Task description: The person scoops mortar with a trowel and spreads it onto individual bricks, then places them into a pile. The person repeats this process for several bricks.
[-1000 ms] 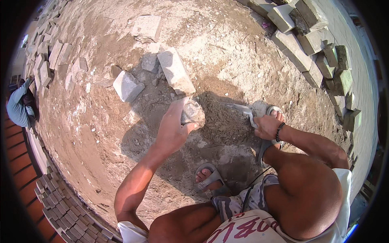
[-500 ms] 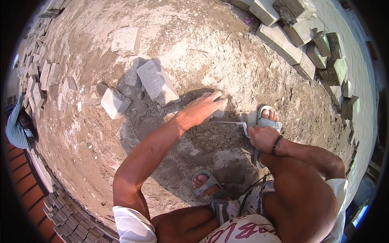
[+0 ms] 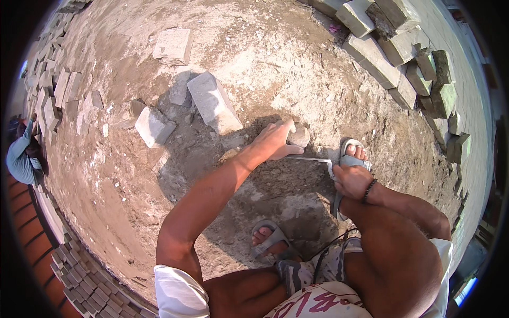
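My left hand (image 3: 273, 141) reaches over the dug soil, its thumb and fingers curled round a rounded, pale stone (image 3: 299, 137). The fingertips are partly hidden. My right hand (image 3: 352, 182) grips the handle of a trowel (image 3: 330, 165), close to my right foot. The trowel has a bent metal neck, and its thin blade shows nearly edge-on, pointing left to just below my left thumb. Below the blade lies dark, loose soil (image 3: 289, 180). A grey paving block (image 3: 214, 103) rests tilted on the ground beyond my left wrist.
Other loose blocks lie to the left, among them a broken one (image 3: 155, 127) and a flat one (image 3: 173, 46). Stacked pavers (image 3: 376, 61) border the pit at the upper right. My sandalled feet (image 3: 269, 239) stand near the soil. Another person (image 3: 25, 159) crouches at the far left.
My left hand has shifted slightly right, and the stone now shows between its thumb and fingers. My right hand and the trowel have moved a little right in the picture.
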A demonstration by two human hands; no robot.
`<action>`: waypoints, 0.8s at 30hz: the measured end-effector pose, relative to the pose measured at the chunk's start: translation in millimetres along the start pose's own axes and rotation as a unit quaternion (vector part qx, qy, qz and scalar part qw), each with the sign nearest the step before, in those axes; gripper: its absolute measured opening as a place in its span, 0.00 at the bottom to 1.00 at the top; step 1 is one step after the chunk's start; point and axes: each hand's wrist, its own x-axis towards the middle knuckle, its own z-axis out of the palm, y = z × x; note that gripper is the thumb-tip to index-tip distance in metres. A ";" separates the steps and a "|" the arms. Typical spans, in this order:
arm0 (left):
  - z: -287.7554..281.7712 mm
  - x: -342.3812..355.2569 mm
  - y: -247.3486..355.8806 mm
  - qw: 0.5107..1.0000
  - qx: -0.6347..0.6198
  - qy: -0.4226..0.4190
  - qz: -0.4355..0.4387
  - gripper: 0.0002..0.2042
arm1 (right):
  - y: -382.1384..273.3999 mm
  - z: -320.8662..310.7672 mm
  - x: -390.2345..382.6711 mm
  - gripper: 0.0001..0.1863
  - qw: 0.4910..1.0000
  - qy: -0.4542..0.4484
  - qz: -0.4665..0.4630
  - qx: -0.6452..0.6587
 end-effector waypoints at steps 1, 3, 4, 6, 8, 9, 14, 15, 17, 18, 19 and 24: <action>4.5 1.6 2.2 1.000 0.000 0.017 0.000 0.31 | -0.6 0.2 1.4 0.12 1.000 0.001 0.000 0.001; 6.6 7.7 3.2 0.999 -0.017 0.019 -0.025 0.31 | -2.4 -0.5 3.9 0.12 1.000 0.002 -0.002 0.004; 6.0 10.3 4.8 0.999 -0.026 0.019 -0.036 0.32 | -1.7 -1.1 3.8 0.13 1.000 0.009 -0.009 -0.001; -3.5 3.1 -1.9 0.993 0.022 0.110 -0.022 0.28 | -0.1 -3.7 3.7 0.15 0.999 0.022 -0.023 -0.010; -30.2 -9.7 11.4 0.981 0.000 0.196 0.008 0.27 | 6.1 -8.5 -1.9 0.17 1.000 0.015 0.015 -0.021; -42.7 -15.4 13.8 0.975 -0.009 0.221 0.001 0.27 | 7.5 -15.7 -2.0 0.18 0.999 0.012 0.030 -0.030; -82.4 -55.7 18.4 0.947 -0.018 0.314 -0.059 0.26 | -10.2 -91.2 13.9 0.17 0.995 -0.024 0.070 -0.065; -84.3 -61.1 24.7 0.952 -0.033 0.292 -0.089 0.26 | -9.2 -104.3 12.0 0.17 0.994 -0.031 0.077 -0.068; -78.6 -71.1 29.8 0.954 -0.018 0.293 -0.051 0.26 | -16.3 -124.7 7.6 0.16 0.987 -0.052 0.124 -0.083; -75.5 -77.0 30.2 0.955 -0.010 0.295 -0.034 0.26 | -13.5 -122.6 12.7 0.15 0.985 -0.079 0.117 -0.096; -71.3 -83.8 28.2 0.955 -0.007 0.297 -0.029 0.25 | -13.7 -118.3 25.9 0.15 0.983 -0.107 0.101 -0.106; -62.9 -116.5 11.1 0.967 -0.027 0.240 -0.083 0.25 | -24.6 -125.7 84.1 0.13 0.949 -0.286 0.118 -0.062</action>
